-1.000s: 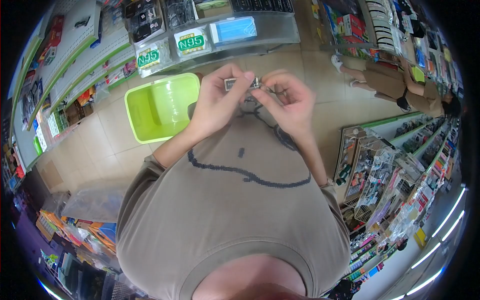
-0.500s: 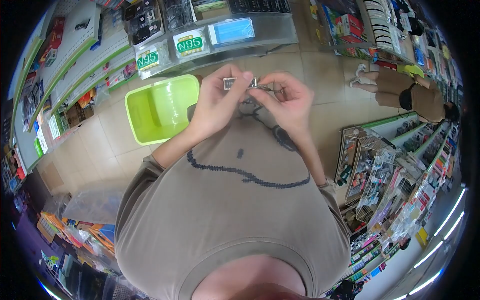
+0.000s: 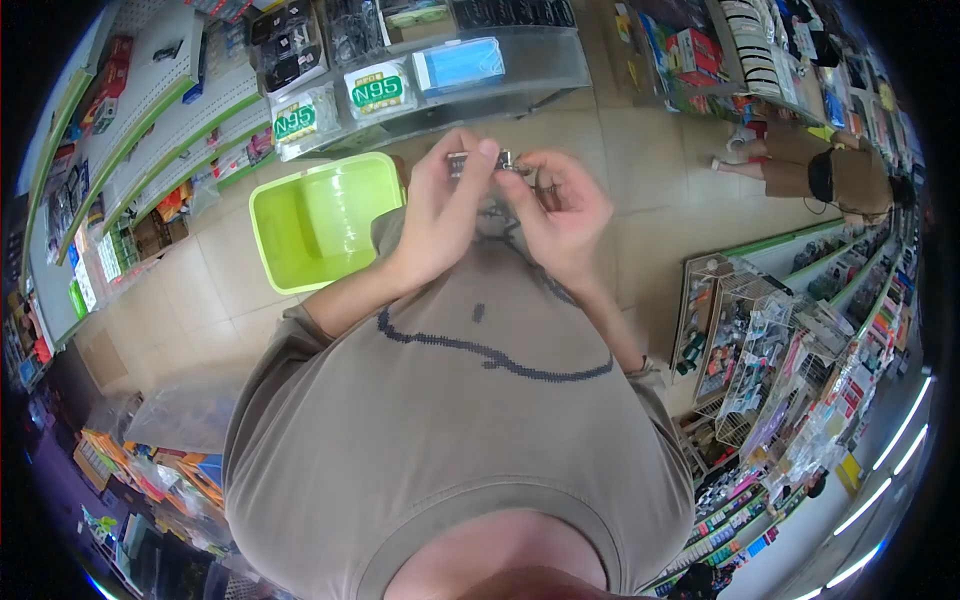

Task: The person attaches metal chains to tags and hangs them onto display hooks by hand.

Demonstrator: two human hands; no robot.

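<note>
Between thumb and fingers, my left hand pinches a small metal-edged rectangular piece, held up in front of my chest. My right hand closes on the fittings at that piece's right end, where a small dark cord or chain shows between the fingers; its exact form is too small to tell. Both hands nearly meet at the piece. Left of my left hand, an empty light-green plastic bin is near the tiled floor.
Ahead is a shelf with N95 packs and a blue mask pack. Shelving runs along the left. On the right are wire racks and a person near stocked shelves.
My hands have shifted slightly left, and the small piece has tilted in them. My right hand's fingers have curled in more. The person at the right has moved farther right.
</note>
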